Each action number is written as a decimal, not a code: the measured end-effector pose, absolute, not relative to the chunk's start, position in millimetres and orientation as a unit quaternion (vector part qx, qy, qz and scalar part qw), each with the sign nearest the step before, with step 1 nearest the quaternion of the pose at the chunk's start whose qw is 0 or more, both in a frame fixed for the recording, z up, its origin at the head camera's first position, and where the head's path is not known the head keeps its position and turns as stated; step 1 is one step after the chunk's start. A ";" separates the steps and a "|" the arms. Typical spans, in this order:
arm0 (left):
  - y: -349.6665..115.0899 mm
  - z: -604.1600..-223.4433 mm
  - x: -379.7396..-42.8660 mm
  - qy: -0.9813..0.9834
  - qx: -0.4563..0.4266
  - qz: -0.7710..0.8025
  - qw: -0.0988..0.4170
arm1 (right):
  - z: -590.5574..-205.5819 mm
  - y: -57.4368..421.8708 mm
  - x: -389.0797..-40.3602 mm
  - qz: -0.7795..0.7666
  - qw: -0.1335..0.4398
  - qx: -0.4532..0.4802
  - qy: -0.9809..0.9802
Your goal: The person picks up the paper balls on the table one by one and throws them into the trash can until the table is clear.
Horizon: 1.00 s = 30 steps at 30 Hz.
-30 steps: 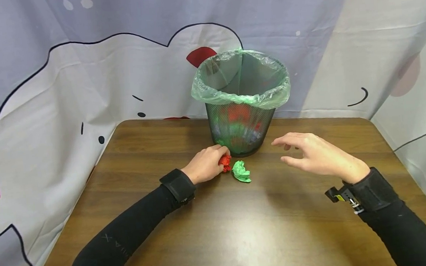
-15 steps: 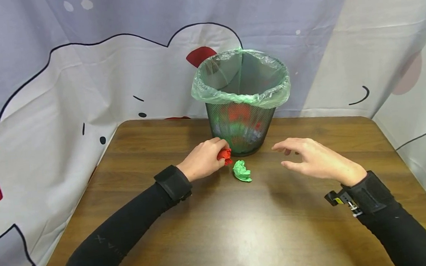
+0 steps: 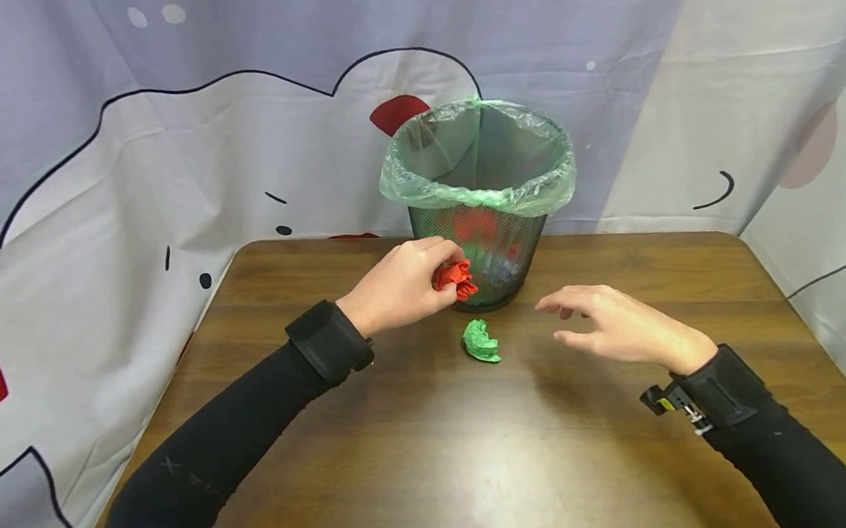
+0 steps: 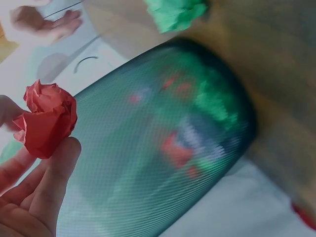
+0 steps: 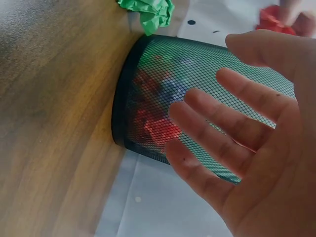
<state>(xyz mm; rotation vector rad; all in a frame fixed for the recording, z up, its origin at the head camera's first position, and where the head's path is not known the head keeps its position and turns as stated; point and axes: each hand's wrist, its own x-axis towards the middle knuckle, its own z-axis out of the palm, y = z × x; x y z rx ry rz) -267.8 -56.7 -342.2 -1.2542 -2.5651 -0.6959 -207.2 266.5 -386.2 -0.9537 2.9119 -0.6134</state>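
My left hand pinches a crumpled red paper ball between thumb and fingers, raised off the table in front of the bin's lower left side. The left wrist view shows that red paper ball at the fingertips. A crumpled green paper ball lies on the table just before the bin. To the right, my right hand hovers over the table, fingers relaxed, holding nothing; its palm faces the bin in the right wrist view. The black mesh waste bin has a green plastic liner folded over its rim.
Several red, green and whitish crumpled pieces show through the mesh inside the bin. The wooden table meets a patterned curtain behind the bin, and the curtain continues along the right side.
My left hand has lifted the red paper ball off the table, upward and slightly right. My right hand has sunk a little toward the viewer. The green paper ball stays in place.
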 end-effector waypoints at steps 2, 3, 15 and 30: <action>-55.6 -331.3 -266.5 -0.863 -0.432 -0.238 0.113 | -388.2 266.4 -207.5 -0.196 0.009 -0.305 0.932; -55.2 -325.8 -265.8 -0.860 -0.435 -0.238 0.120 | -389.2 266.5 -207.7 -0.197 0.010 -0.305 0.932; -49.6 -262.8 -265.2 -0.827 -0.446 -0.273 0.205 | -393.5 266.0 -210.2 -0.199 0.008 -0.315 0.928; -45.4 -199.8 -292.0 -0.843 -0.377 -0.305 0.233 | -396.5 266.0 -212.3 -0.199 0.004 -0.312 0.929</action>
